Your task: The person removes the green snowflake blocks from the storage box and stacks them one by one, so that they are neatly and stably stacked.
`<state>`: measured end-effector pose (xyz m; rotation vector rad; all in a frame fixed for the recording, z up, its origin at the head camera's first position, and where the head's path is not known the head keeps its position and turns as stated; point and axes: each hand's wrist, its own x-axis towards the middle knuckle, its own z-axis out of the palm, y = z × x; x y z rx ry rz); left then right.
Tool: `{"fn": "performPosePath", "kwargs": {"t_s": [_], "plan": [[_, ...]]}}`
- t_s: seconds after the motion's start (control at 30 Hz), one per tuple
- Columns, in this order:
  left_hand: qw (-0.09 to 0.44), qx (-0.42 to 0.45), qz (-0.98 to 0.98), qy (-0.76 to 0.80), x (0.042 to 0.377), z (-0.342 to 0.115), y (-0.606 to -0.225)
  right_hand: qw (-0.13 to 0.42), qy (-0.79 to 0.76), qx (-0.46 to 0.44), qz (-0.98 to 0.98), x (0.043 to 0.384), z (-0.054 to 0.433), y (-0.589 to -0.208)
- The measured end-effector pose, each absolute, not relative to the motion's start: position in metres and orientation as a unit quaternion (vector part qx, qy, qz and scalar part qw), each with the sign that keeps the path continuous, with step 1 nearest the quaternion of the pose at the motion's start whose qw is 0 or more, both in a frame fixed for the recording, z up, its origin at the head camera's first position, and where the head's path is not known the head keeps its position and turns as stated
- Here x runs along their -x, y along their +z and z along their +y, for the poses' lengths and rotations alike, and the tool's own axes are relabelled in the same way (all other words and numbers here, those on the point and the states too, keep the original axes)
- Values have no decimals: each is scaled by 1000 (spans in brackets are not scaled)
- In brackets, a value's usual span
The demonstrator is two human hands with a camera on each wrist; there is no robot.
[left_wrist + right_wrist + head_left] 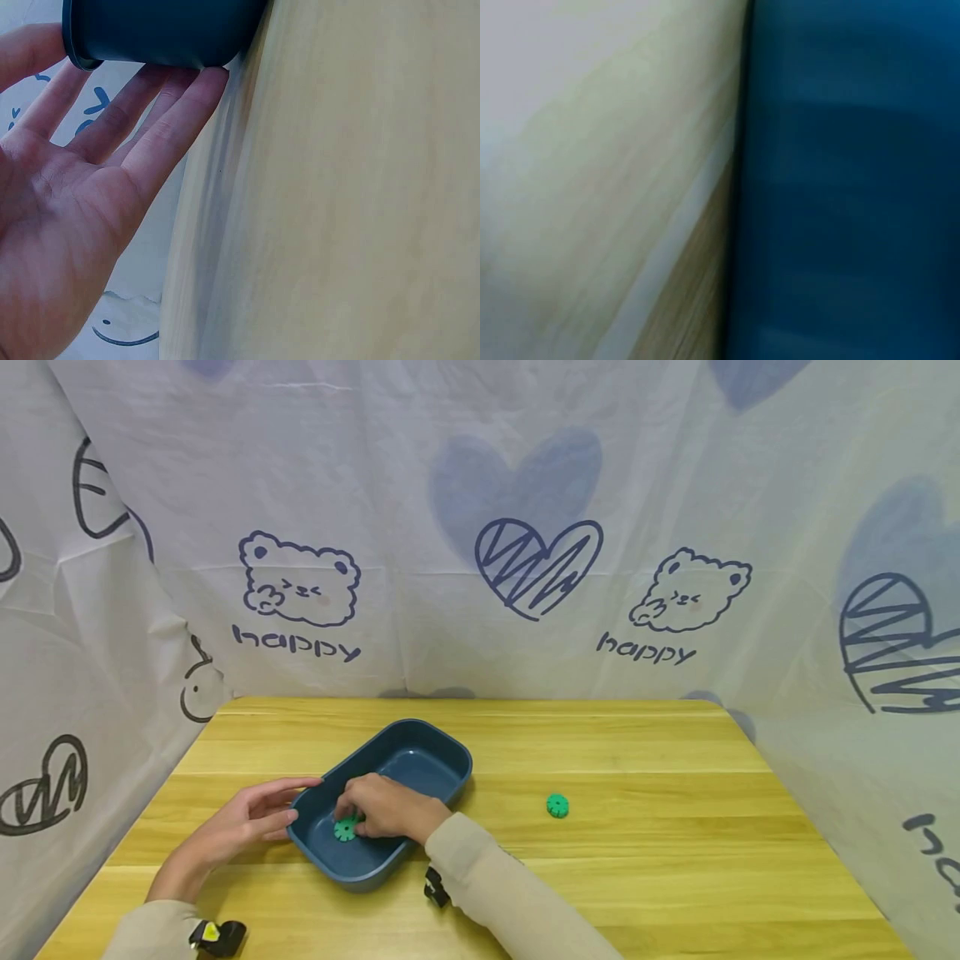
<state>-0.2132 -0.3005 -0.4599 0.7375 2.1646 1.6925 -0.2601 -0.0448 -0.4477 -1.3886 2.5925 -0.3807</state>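
Right grip (386, 806) reaching down inside the dark blue bin (412, 764), fingers bent, thumb and fingertip close together at the edge of a green notched disc (345, 829). Apparently a light pinch; too blurred in the right wrist view to judge how firm. Disc near the bin's floor, toward 8 o'clock from the middle, face largely uncovered and centre hole showing.

Best to work with fingertips only, on opposite edges, never pressing on the flat face. For a lift, probably wise to tip one edge up first, then rise straight; for a release, lower to full contact before spreading the fingers. Worth using the notches against slipping.

Left grip (247, 818) at the bin's 9 o'clock side, spread wide with fingers fairly straight, thumb at the rim and fingertips against the outer wall, bracing rather than clasping. Good to press just enough to stop sliding, without tilting the bin.

Chief obstacle: the bin wall at 4 o'clock, directly beneath the right wrist. Advisable to raise the wrist before drawing out, for fear of snagging the right sleeve (517, 885) or bumping with the black wrist device (435, 887), just outside that wall.

Farther out, at 3 o'clock from the bin and well apart, a second green disc (557, 806) on the wooden surface (675, 810), beyond the forearm and easy to reach. Behind, at 12 o'clock, a pale printed cloth (420, 610) with hearts and bears.
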Motion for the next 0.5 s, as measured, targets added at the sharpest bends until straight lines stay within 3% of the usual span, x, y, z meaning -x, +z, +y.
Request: {"fn": "performPosePath", "kwargs": {"t_s": [0.5], "plan": [[148,-262,747,593,213,-300,-460,91,-107,436,889,257,-46,-443]]}}
